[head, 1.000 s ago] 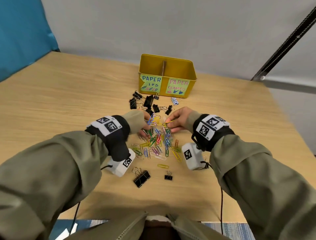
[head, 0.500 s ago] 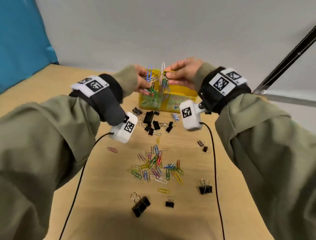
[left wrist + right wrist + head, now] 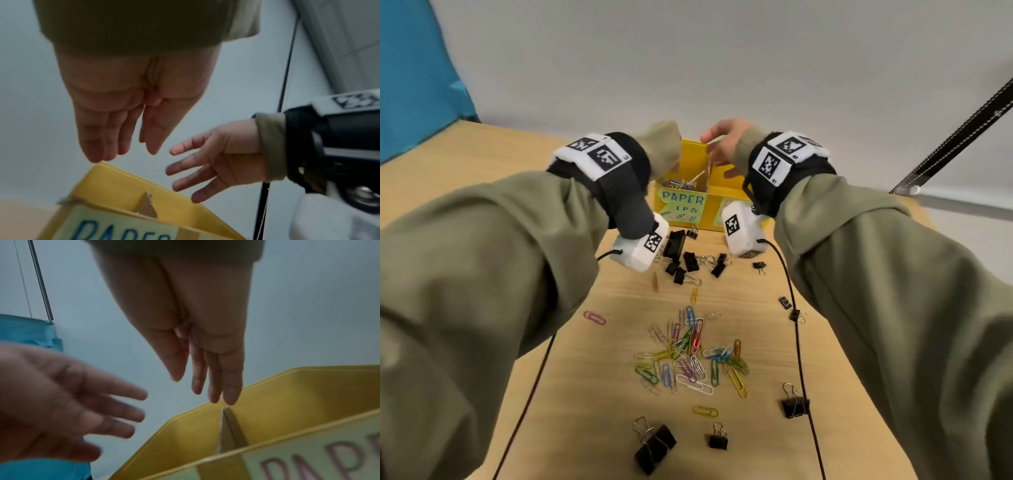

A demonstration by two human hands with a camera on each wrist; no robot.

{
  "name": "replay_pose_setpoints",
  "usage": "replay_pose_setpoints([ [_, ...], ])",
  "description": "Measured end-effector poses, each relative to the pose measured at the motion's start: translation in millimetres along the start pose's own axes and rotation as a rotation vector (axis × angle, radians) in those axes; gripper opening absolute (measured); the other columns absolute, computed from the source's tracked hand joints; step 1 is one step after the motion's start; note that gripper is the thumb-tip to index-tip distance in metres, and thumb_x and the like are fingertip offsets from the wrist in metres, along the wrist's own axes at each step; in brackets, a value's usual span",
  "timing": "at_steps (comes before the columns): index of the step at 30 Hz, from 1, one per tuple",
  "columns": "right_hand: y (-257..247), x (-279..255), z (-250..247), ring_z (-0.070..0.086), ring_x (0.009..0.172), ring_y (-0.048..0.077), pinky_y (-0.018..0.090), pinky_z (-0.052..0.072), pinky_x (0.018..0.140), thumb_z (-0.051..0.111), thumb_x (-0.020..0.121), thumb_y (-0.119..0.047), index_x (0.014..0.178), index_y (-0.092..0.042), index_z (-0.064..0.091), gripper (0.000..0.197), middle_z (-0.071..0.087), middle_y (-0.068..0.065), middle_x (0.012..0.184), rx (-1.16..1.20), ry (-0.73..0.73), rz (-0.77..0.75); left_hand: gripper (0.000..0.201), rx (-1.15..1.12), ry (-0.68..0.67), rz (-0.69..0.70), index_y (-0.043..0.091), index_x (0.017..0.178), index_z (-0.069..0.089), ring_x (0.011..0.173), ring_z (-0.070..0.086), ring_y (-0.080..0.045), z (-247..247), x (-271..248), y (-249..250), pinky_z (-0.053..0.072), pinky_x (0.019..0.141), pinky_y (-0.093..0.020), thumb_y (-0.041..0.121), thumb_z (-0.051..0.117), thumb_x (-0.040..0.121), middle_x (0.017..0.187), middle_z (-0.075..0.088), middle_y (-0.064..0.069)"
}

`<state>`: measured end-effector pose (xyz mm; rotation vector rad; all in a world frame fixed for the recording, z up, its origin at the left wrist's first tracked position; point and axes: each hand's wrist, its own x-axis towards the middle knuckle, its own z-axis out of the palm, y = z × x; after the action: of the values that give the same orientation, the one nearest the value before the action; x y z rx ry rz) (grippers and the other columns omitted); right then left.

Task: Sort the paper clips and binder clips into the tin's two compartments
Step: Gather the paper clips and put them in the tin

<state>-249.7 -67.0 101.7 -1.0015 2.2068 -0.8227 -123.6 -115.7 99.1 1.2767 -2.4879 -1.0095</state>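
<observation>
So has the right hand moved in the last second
Yes. The right hand was down at the paper clips on the table; it now hangs over the yellow tin, farther from the person, fingers straight and empty.

Tin (image 3: 688, 161): stood at the far end of the table (image 3: 592, 377), a divider (image 3: 708, 178) splitting it into left and right compartments. Paper clips (image 3: 681, 184): some lay in the left compartment. Both hands (image 3: 722, 144) were above the tin. Binder clips (image 3: 690, 261): clustered just before the tin; others (image 3: 654, 447) near the front edge. Loose paper clips (image 3: 693, 356): heaped mid-table, between the two groups.
</observation>
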Motion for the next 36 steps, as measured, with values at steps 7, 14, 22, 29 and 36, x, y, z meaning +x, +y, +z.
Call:
replay_pose_setpoints([
  [7, 63, -43, -31, 0.061, 0.064, 0.019, 0.029, 0.055, 0.063, 0.056, 0.088, 0.000, 0.095, 0.001, 0.063, 0.010, 0.065, 0.010, 0.080, -0.250, -0.382, 0.201, 0.024, 0.320, -0.443, -0.162, 0.012, 0.099, 0.067, 0.071, 0.064, -0.023, 2, -77, -73, 0.051, 0.054, -0.026, 0.005, 0.070, 0.076, 0.093, 0.071, -0.011],
  [14, 91, -58, 9, 0.043, 0.132, 0.028, 0.051, 0.027, 0.114, 0.040, 0.094, -0.003, 0.131, -0.026, 0.053, 0.046, 0.044, 0.005, 0.146, -0.854, -0.252, 0.085, 0.015, 0.385, -0.496, -0.316, 0.007, 0.099, 0.055, 0.061, 0.052, -0.018, 42, -119, -93, 0.045, 0.044, -0.022, 0.001, 0.045, 0.089, 0.082, 0.055, -0.007],
  [22, 98, -67, 21, 0.043, 0.130, 0.028, 0.051, 0.025, 0.115, 0.042, 0.088, 0.003, 0.125, -0.021, 0.053, 0.045, 0.047, 0.008, 0.139, -0.820, -0.139, 0.061, 0.016, 0.269, -0.492, -0.177, 0.011, 0.092, 0.060, 0.086, 0.052, -0.017, 83, -119, -73, 0.044, 0.072, -0.024, -0.002, 0.056, 0.085, 0.100, 0.056, -0.007],
  [29, 106, -95, 54, 0.057, 0.081, 0.016, 0.039, 0.054, 0.091, 0.044, 0.094, -0.010, 0.102, -0.027, 0.064, 0.027, 0.054, -0.009, 0.078, -0.645, -0.407, 0.031, 0.041, 0.377, -0.463, -0.044, 0.010, 0.121, 0.057, 0.116, 0.051, -0.026, 88, -119, -66, 0.042, 0.093, -0.030, 0.005, 0.067, 0.081, 0.127, 0.051, -0.010],
  [36, 104, -123, 69, 0.035, 0.059, 0.000, 0.013, 0.033, 0.054, 0.038, 0.093, 0.002, 0.123, -0.012, 0.061, 0.041, 0.045, -0.009, 0.080, -0.649, -0.507, -0.088, 0.034, 0.300, -0.467, -0.031, 0.012, 0.117, 0.063, 0.099, 0.058, -0.018, 102, -131, -59, 0.045, 0.087, -0.023, 0.008, 0.064, 0.084, 0.122, 0.063, -0.005],
])
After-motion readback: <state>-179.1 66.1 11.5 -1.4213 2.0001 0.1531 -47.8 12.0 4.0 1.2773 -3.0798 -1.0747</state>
